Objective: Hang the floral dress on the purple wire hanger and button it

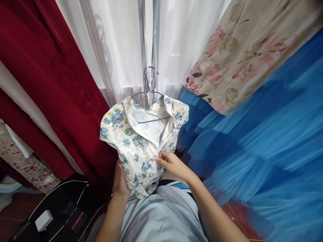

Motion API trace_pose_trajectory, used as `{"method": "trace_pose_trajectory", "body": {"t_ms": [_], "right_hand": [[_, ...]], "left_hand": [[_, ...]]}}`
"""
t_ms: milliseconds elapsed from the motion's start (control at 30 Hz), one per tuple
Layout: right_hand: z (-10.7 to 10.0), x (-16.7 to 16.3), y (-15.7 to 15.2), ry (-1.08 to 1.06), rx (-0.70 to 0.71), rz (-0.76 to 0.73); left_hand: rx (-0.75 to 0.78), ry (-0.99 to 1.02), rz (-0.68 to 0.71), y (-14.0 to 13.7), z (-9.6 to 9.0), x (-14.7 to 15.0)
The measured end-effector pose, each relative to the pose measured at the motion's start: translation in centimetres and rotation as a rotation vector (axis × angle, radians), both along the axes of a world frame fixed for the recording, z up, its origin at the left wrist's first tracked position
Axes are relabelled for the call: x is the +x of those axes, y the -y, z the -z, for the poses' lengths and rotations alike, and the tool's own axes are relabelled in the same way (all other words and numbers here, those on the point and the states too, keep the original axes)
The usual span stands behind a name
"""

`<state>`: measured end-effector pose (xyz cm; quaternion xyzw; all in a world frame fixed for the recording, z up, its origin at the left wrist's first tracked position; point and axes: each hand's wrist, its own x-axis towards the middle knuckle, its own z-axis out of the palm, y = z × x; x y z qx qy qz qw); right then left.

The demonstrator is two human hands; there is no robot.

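A white blouse [136,144] with blue flowers hangs on a purple wire hanger [148,80] right in front of me. Its V neckline lies open, and the hanger's lower bar shows inside. My right hand [171,163] pinches the front edge of the blouse just below the point of the V, thumb and index finger together. At the lower left side my left hand [121,178] is against the blouse, partly behind it. The left fingers are mostly hidden by the cloth, so their grip does not show.
Dark red curtains [58,67] hang at left, white sheer cloth [121,43] behind the hanger. To the right are a flowered beige cloth [232,50] and blue tulle [252,144]. A black surface at lower left holds a white charger [43,220], a phone [75,218] and cables.
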<state>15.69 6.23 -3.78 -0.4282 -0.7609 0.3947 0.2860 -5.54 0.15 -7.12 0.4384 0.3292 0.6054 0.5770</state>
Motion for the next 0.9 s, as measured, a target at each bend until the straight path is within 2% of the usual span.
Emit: {"method": "trace_pose_trajectory", "body": {"t_ms": [67,133,200,300,433,467,500,533,667,700,800,900], "right_hand": [[0.0,-0.1,0.2,-0.007,-0.008,-0.006],[-0.2,-0.1,0.3,-0.028,-0.024,-0.020],[-0.5,0.0,0.4,-0.023,-0.017,0.005],[-0.9,0.2,0.6,0.034,0.015,0.060],[-0.5,0.0,0.6,0.071,0.007,0.099],[-0.3,-0.2,0.6,0.067,-0.005,0.117],[0.0,-0.5,0.6,0.059,-0.018,0.134],[0.3,-0.8,0.6,0.052,-0.030,0.149],[1.6,-2.6,1.0,0.016,-0.058,0.169],[1.9,-2.9,1.1,-0.022,-0.077,0.168],[2.2,-3.4,1.2,-0.232,-0.243,0.125],[0.8,-3.3,0.3,-0.449,-0.430,0.057]], "left_hand": [[-0.004,-0.052,-0.037,0.5,-0.1,0.5],[-0.008,-0.186,-0.120,0.3,-0.5,1.3],[-0.040,-0.315,-0.260,-0.5,-0.3,1.5],[-0.093,-0.425,-0.536,-2.4,1.5,-0.5],[0.124,-0.529,-1.008,-4.1,4.3,-4.3],[0.176,-0.557,-1.102,-4.1,4.6,-4.4],[0.215,-0.589,-1.135,-3.9,4.7,-4.1],[0.246,-0.631,-1.079,-3.7,4.8,-3.3],[0.278,-0.745,-0.484,-2.5,5.2,2.5],[0.255,-0.731,-0.429,-2.3,5.4,3.8],[0.210,-0.663,-0.487,-2.4,5.6,5.9],[0.251,-0.683,-0.497,-3.0,5.5,5.9]]}}
